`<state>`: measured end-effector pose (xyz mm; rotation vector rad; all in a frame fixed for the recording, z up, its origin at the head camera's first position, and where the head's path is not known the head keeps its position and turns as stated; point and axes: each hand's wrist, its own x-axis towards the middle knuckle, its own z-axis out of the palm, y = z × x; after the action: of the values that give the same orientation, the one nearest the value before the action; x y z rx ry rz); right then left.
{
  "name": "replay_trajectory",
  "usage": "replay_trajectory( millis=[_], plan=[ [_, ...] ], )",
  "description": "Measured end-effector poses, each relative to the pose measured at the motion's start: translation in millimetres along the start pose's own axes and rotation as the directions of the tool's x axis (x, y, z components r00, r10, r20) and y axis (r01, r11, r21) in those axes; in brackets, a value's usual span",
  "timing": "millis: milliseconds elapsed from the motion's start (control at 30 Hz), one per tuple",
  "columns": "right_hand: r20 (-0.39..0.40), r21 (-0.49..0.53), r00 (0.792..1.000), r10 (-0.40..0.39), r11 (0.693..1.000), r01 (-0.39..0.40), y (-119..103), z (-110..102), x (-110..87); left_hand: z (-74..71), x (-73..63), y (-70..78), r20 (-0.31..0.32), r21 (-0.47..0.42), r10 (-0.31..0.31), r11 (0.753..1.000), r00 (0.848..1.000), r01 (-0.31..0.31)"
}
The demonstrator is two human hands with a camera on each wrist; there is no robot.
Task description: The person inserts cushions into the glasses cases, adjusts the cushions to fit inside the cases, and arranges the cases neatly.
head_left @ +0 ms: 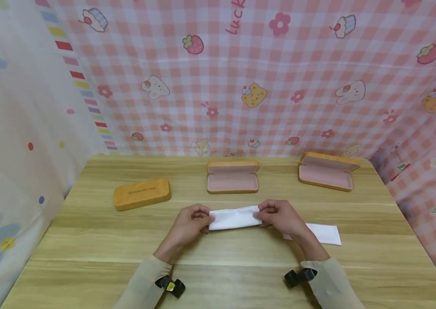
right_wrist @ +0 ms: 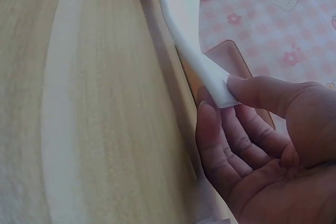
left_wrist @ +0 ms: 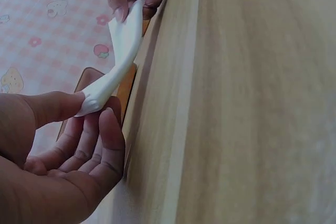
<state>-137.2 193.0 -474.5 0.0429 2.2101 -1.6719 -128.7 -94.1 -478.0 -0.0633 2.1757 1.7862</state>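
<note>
A folded white cloth [head_left: 235, 218] is stretched level between both hands, just above the table. My left hand [head_left: 190, 223] pinches its left end between thumb and fingers. At the other end my right hand [head_left: 281, 216] grips it the same way, thumb on top. In the left wrist view the cloth [left_wrist: 107, 80] shows as a narrow band of several layers with a slight twist. The right wrist view has the cloth's end [right_wrist: 220, 85] under the right thumb. Partly hidden behind the right wrist, a second folded white cloth [head_left: 326, 234] lies flat on the table.
Beyond the hands stands an open orange glasses case [head_left: 233, 182] with a pink lining. Another open glasses case [head_left: 326, 175] is at the back right. A closed orange glasses case [head_left: 142, 194] with dark lettering lies at the left. Patterned curtains [head_left: 218, 86] border the wooden table [head_left: 86, 240].
</note>
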Motion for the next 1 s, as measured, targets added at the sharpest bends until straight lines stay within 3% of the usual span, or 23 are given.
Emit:
replay_trajectory(
  millis=[533, 1000],
  plan=[
    [0.005, 0.153, 1.000, -0.013, 0.988, 0.012, -1.5, 1.6, 0.6, -3.4, 5.2, -1.2, -0.009, -0.180, -0.024, 0.983, 1.000, 0.022],
    [-0.031, 0.185, 0.999, 0.013, 0.983, -0.007, -1.3, -4.4, 0.4, -10.2, 6.5, 3.4, 0.034, -0.178, -0.003, 0.984, 0.999, 0.009]
  ],
)
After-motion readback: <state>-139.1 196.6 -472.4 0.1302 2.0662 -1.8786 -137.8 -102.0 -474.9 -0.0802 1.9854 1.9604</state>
